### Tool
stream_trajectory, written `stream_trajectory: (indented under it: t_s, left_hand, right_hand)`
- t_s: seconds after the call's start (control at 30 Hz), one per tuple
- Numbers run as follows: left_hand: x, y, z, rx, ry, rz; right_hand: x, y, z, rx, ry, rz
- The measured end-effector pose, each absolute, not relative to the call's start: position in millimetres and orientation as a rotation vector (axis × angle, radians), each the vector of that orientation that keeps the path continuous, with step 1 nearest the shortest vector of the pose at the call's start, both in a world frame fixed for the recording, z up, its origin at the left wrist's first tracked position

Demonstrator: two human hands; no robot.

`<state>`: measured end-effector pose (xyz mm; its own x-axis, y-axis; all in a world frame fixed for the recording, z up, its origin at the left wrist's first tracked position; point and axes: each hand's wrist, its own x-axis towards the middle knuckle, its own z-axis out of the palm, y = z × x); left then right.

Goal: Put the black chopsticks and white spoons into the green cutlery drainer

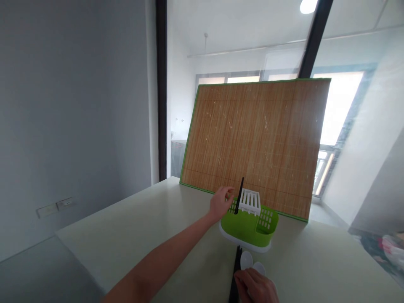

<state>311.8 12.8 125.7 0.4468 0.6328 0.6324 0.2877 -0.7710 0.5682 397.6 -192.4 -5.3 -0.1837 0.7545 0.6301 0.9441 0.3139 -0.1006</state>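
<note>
A green cutlery holder [243,227] with a white base stands on the table, and a slatted white divider [250,201] rises from its back. One or more black chopsticks [240,195] lean upright in its left compartment. My left hand [221,204] is at the holder's left rim, fingers bent and apart from the thumb, with nothing visible in them. In front of the holder lie more black chopsticks [235,273] and white spoons [246,260]. My right hand [257,287] is closed in a pinch at the chopsticks' right edge and partly covers the spoons.
A bamboo mat [255,139] with green edging stands tilted behind the holder, its lower edge on the white table [315,261]. Behind it is a glass partition with dark frames. A grey wall [75,105] is on the left.
</note>
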Motion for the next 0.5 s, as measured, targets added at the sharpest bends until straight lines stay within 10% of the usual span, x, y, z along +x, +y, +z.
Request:
stream_trajectory:
  t_s: [0.5]
  left_hand:
    - [247.2,-89.6,23.6,2.597,0.794,0.412]
  right_hand:
    - [393.0,-196.9,0.6,-1.591,-1.840,-0.294]
